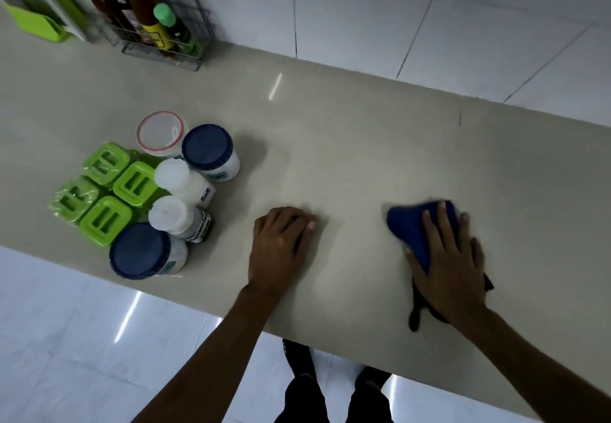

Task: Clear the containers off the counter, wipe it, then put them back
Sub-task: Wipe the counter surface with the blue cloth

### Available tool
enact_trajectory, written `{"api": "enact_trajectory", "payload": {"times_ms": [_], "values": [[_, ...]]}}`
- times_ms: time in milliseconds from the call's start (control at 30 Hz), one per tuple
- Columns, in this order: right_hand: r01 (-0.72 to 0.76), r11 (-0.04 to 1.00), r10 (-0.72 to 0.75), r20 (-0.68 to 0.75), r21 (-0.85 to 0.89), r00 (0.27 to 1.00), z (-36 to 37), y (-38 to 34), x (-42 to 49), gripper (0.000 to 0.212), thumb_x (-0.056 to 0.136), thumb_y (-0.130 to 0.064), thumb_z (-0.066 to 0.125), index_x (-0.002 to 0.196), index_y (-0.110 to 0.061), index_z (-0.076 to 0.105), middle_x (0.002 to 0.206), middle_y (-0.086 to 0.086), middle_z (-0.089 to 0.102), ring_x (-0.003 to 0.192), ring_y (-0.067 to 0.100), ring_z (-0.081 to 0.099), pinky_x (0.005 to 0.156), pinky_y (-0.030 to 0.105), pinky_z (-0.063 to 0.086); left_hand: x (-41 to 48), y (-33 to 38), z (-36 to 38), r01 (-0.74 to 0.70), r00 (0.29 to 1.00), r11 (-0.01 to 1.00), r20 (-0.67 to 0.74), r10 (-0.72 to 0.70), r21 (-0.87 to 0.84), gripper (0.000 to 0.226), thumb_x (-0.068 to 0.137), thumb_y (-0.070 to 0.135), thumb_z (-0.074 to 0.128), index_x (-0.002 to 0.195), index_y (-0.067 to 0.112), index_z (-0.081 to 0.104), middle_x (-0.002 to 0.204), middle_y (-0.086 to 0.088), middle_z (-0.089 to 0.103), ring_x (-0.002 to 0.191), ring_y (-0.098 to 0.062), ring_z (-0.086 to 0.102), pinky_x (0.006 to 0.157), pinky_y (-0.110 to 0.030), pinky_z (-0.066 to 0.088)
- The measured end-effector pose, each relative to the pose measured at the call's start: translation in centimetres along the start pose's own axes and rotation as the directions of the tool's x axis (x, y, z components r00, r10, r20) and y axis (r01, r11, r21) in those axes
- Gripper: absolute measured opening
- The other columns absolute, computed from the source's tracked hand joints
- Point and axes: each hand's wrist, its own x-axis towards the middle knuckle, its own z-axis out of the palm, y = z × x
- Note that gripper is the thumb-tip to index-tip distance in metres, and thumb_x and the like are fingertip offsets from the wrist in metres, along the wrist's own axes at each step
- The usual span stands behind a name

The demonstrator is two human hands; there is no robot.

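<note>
A cluster of containers stands on the left of the beige counter (363,144): several green-lidded tubs (105,197), two blue-lidded jars (206,149) (139,250), two white-capped shakers (175,174) (170,214) and a clear red-rimmed tub (160,131). My right hand (446,257) lies flat, fingers spread, pressing a blue cloth (410,224) onto the counter at the right. My left hand (281,244) rests on the counter in the middle, fingers curled under, holding nothing, a short way right of the containers.
A wire rack (165,52) with sauce bottles stands against the tiled wall at the back left, beside a green plastic holder (36,22). The counter's front edge runs diagonally below my hands, with glossy white floor and my feet beneath.
</note>
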Motion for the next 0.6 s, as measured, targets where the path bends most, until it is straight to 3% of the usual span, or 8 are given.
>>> {"api": "enact_trajectory", "payload": {"times_ms": [133,233,367,467,533,600], "values": [[0.022,1.000,-0.022,-0.037,-0.011,0.999,0.2,-8.7,6.5,0.077,0.101,-0.073,0.023,0.166,-0.036,0.004,0.176,0.007,0.004,0.157,0.049,0.009,0.120,0.069,0.021,0.1,0.6,-1.0,0.086,0.995,0.996,0.040,-0.086,-0.004,0.049,0.116,0.038,0.033,0.153,0.023,0.061,0.154,0.005,0.062,0.150,-0.017,0.049,0.122,-0.041,0.035],[0.161,0.987,-0.161,-0.025,-0.015,0.987,1.0,-14.9,5.2,0.078,0.100,-0.065,0.038,0.165,-0.040,0.006,0.176,0.008,0.000,0.157,0.050,0.005,0.122,0.068,0.017,0.4,0.7,-1.1,0.102,0.988,0.994,0.111,-0.106,0.042,0.056,0.115,0.049,0.029,0.166,0.030,0.043,0.174,0.005,0.040,0.166,-0.015,0.025,0.134,-0.042,0.019],[0.310,0.950,-0.310,0.000,0.042,0.951,3.1,-17.1,-2.6,0.079,0.097,-0.051,0.049,0.166,-0.026,0.020,0.176,0.007,0.005,0.160,0.044,0.001,0.125,0.064,0.017,0.3,0.6,-1.2,0.101,0.972,0.993,0.206,-0.111,0.055,0.049,0.109,0.055,0.048,0.151,0.036,0.062,0.173,0.006,0.041,0.167,-0.020,0.024,0.134,-0.054,0.021],[0.413,0.911,-0.413,0.027,0.023,0.910,4.4,-13.7,-9.0,0.077,0.100,-0.051,0.049,0.166,-0.035,0.014,0.177,0.003,0.000,0.161,0.041,-0.002,0.125,0.063,0.018,0.2,0.6,-1.3,-0.077,0.968,0.997,0.238,0.081,-0.026,0.034,0.103,0.040,0.065,0.132,0.027,0.078,0.167,0.000,0.051,0.160,-0.027,0.039,0.130,-0.053,0.033],[0.389,0.921,-0.389,0.025,0.004,0.921,4.4,-9.8,-12.1,0.084,0.098,-0.049,0.056,0.167,-0.036,0.010,0.177,-0.001,-0.001,0.161,0.039,0.000,0.124,0.063,0.023,-0.4,0.8,-0.3,-0.206,0.942,0.960,0.227,0.247,-0.187,0.024,0.101,0.019,0.072,0.122,0.014,0.082,0.155,-0.005,0.064,0.150,-0.029,0.054,0.119,-0.055,0.048],[0.271,0.962,-0.272,-0.014,-0.021,0.962,4.2,-4.6,-13.6,0.085,0.096,-0.044,0.059,0.166,-0.036,0.011,0.176,-0.003,0.002,0.162,0.037,0.003,0.123,0.062,0.026,-1.3,1.6,0.7,-0.235,0.936,0.946,0.212,0.282,-0.222,0.020,0.101,0.016,0.072,0.118,0.013,0.083,0.147,-0.002,0.070,0.146,-0.027,0.058,0.112,-0.054,0.052]]}}
